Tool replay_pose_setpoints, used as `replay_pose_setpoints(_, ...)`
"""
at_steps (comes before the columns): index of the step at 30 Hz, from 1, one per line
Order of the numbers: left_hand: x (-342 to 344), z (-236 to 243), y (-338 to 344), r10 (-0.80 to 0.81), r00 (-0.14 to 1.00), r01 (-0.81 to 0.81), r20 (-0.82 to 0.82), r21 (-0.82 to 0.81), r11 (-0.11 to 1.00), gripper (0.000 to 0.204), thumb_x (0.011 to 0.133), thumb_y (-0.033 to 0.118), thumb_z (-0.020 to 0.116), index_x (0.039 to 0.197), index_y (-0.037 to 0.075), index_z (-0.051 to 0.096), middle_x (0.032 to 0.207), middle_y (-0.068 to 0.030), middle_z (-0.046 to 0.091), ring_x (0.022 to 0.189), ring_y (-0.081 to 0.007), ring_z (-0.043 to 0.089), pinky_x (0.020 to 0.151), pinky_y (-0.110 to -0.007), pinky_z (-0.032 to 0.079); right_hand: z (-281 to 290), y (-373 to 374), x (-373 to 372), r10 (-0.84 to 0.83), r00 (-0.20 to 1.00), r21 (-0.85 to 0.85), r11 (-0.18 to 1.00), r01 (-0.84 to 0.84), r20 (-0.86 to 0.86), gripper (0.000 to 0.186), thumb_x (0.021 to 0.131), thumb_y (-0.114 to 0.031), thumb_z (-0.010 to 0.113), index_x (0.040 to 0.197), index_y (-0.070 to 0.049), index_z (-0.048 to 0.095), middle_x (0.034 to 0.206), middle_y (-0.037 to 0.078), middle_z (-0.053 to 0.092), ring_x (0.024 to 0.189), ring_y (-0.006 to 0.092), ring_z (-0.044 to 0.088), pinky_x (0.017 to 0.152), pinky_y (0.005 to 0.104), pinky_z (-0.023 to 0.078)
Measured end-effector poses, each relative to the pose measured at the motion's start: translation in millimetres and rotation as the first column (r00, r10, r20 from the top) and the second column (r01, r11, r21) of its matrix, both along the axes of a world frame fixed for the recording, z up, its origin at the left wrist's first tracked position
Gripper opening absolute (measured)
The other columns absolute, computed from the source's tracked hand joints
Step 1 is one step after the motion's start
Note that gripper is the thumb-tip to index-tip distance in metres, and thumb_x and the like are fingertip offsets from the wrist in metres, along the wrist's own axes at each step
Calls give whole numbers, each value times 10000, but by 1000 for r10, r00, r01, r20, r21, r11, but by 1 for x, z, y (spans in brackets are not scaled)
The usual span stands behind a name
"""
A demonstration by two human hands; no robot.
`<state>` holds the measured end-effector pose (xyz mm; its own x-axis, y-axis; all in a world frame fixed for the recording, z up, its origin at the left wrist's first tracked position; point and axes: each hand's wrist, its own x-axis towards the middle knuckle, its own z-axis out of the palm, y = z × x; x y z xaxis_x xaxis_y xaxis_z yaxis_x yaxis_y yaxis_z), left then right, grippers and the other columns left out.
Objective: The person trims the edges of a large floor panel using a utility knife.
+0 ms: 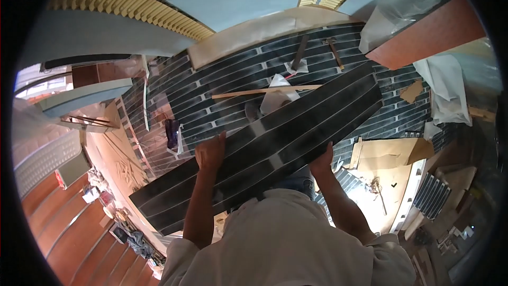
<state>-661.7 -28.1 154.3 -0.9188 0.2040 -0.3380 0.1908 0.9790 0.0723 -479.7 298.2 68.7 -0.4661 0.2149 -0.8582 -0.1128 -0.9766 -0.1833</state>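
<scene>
A long black striped panel (296, 122), with pale lines along its length and two grey patches, slants across in front of my body. Its far end points up to the right and its near end down to the left. My left hand (210, 151) is closed on the panel's upper edge, left of its middle. Closed on the lower edge, right of the middle, is my right hand (323, 162). The panel is raised over a floor (233, 82) with a similar black striped pattern. Beyond it lie a thin wooden strip (238, 94) and white sheet pieces (280, 95).
A hammer (334, 54) and a dark bar (301, 52) lie at the far side. Brown cardboard (391, 153) and a striped stack (431, 196) are at the right, below crumpled white sheeting (447, 95). A reddish plastic-wrapped board (428, 32) juts in at the upper right.
</scene>
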Motion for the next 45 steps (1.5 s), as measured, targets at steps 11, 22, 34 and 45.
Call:
replay_pose_setpoints(11,-137,-99,-11,-157,806,179,570,18,984,635,1091,566,265,1236,128,701,1244,-243,682,1089,-429,666,920,-559,502,8,22,-93,82,991,252,962,-106,103,360,1043,-334,612,1264,-51,629,1211,99,704,1082,231,681,965,422,558)
replay_pose_setpoints(22,-162,-126,-95,-147,620,192,771,33,981,517,1117,427,271,1410,122,569,1232,-301,655,1074,-461,658,952,-547,486,76,-41,-124,375,878,270,849,-454,296,343,988,-344,684,1159,-48,658,1032,107,752,918,228,739,825,398,627)
replay_pose_setpoints(34,-126,-97,-91,81,547,-41,833,-69,997,640,1081,585,266,1340,150,658,1279,-155,693,1197,-382,646,995,-516,493,19,-52,-113,587,802,-142,809,-571,115,371,947,-163,668,1296,-44,624,1267,119,678,1182,291,643,1015,472,524)
replay_pose_setpoints(45,59,-110,-70,419,491,-599,764,-53,799,849,1012,728,308,1179,15,739,1256,-217,698,1212,-385,641,1030,-476,472,81,-16,-107,839,540,-59,537,-842,-67,378,960,-134,627,1305,10,570,1281,166,647,1200,360,619,1057,528,499)
